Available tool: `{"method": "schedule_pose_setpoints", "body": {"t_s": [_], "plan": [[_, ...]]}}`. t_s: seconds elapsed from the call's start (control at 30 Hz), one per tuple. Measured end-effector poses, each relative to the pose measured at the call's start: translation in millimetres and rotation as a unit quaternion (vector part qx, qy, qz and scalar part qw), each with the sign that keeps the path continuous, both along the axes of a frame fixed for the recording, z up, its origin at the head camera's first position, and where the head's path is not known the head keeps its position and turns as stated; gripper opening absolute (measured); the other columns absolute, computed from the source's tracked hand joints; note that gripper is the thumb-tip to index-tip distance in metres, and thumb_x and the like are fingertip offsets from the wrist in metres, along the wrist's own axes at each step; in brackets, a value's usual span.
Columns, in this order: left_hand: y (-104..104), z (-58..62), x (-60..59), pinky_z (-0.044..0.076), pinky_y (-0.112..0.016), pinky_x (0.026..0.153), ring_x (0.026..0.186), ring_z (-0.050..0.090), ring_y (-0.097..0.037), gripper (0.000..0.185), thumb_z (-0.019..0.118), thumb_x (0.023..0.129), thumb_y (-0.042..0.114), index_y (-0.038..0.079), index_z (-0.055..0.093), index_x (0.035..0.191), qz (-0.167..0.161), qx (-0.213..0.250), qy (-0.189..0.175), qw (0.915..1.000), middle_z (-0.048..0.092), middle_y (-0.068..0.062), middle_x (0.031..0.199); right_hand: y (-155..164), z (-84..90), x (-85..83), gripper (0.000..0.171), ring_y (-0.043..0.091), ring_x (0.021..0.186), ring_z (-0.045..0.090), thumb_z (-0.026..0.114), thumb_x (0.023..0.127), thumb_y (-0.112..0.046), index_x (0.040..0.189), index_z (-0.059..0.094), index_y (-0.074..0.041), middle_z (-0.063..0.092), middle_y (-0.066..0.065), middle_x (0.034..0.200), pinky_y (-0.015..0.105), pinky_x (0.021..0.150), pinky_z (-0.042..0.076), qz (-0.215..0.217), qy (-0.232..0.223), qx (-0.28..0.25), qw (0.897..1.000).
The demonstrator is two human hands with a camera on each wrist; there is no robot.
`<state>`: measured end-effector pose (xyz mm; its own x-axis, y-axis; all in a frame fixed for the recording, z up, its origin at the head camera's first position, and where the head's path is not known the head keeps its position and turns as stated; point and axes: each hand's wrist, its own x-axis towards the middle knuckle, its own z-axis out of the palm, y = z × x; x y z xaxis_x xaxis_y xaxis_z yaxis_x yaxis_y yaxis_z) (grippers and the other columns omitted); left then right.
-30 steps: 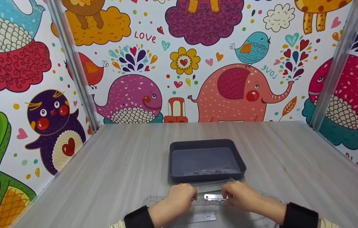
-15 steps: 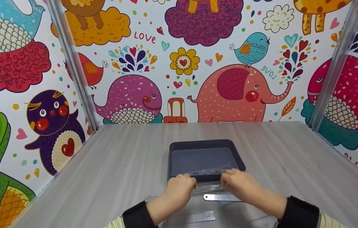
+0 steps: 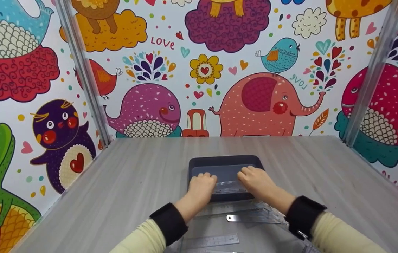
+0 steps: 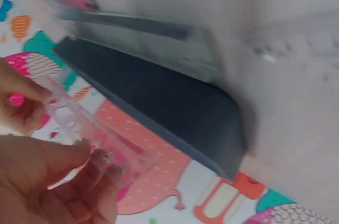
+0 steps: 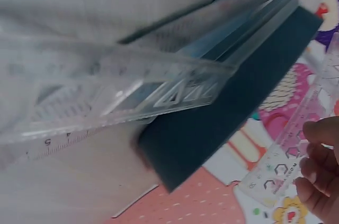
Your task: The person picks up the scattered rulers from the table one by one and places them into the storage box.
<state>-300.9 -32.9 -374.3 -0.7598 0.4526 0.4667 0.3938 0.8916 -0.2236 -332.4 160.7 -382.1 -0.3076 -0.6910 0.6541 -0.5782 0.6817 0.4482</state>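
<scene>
Rulers lie nearest on the table (image 3: 325, 168): a short steel ruler (image 3: 209, 241), then a metal ruler (image 3: 251, 218) beside clear plastic ones. Beyond them, the left hand (image 3: 200, 186) and right hand (image 3: 257, 181) each pinch one end of a clear ruler (image 3: 228, 186), fingers curled on it, holding it level over the dark tray (image 3: 225, 161). Cartoon-animal walls stand behind.

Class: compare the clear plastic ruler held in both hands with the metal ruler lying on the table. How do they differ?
The clear plastic ruler is see-through and held over the dark grey tray by the left hand and right hand. The silver metal ruler is opaque, shiny, and lies untouched on the table. Both are straight, flat rulers.
</scene>
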Motion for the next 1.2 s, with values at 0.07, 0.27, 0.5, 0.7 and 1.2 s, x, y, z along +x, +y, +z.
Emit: {"method": "schedule_pose_setpoints", "body": {"t_s": [0.07,0.27,0.5,0.7,1.2], "plan": [[2,-2.9,-8.3,0.043,-0.029,0.052,0.063,0.053,-0.016,0.020,0.065,0.062,0.009,0.012,0.056,0.079,0.016,-0.024,-0.003,0.9996,0.055,-0.003,0.072,-2,-2.4,-9.0,0.014,0.015,0.047,0.038,0.058,0.067,-0.007,0.061,0.046,-0.010,0.041,0.000,0.056,0.025,0.038,0.031,-0.013,-0.004,0.011,1.000],[11,-8.1,-26.8,0.045,-0.030,0.055,0.064,0.056,-0.018,0.022,0.068,0.061,0.015,0.010,0.056,0.079,0.066,-0.078,-0.028,0.9944,0.056,-0.004,0.072,-8,-7.7,-29.0,0.010,0.018,0.047,0.043,0.059,0.068,-0.011,0.062,0.051,-0.009,0.044,0.003,0.055,0.029,0.038,0.036,-0.073,-0.034,0.043,0.996],[18,-18.1,-41.2,0.044,-0.031,0.047,0.062,0.057,-0.015,0.005,0.060,0.070,0.012,0.014,0.063,0.074,0.095,-0.070,-0.071,0.9905,0.061,0.001,0.072,-15,-11.4,-33.7,0.008,0.017,0.047,0.048,0.059,0.067,-0.011,0.060,0.056,-0.014,0.048,0.002,0.053,0.030,0.039,0.038,-0.102,-0.148,0.035,0.983],[16,-25.6,-38.3,0.042,-0.030,0.041,0.057,0.056,-0.014,0.004,0.063,0.067,0.013,0.015,0.064,0.071,0.090,-0.085,-0.060,0.9905,0.061,0.003,0.068,-17,-16.1,-34.1,0.008,0.014,0.053,0.053,0.063,0.061,-0.011,0.064,0.062,-0.018,0.055,-0.002,0.059,0.027,0.045,0.042,-0.100,-0.213,0.030,0.971],[11,-35.3,-56.1,0.045,-0.035,0.049,0.069,0.058,-0.019,0.009,0.059,0.071,0.011,0.013,0.062,0.079,0.108,-0.063,-0.148,0.9810,0.060,-0.002,0.079,-8,-17.4,-31.5,0.016,0.016,0.059,0.056,0.056,0.066,-0.004,0.074,0.063,-0.015,0.061,-0.003,0.067,0.029,0.050,0.043,-0.095,-0.333,0.041,0.937]]}}
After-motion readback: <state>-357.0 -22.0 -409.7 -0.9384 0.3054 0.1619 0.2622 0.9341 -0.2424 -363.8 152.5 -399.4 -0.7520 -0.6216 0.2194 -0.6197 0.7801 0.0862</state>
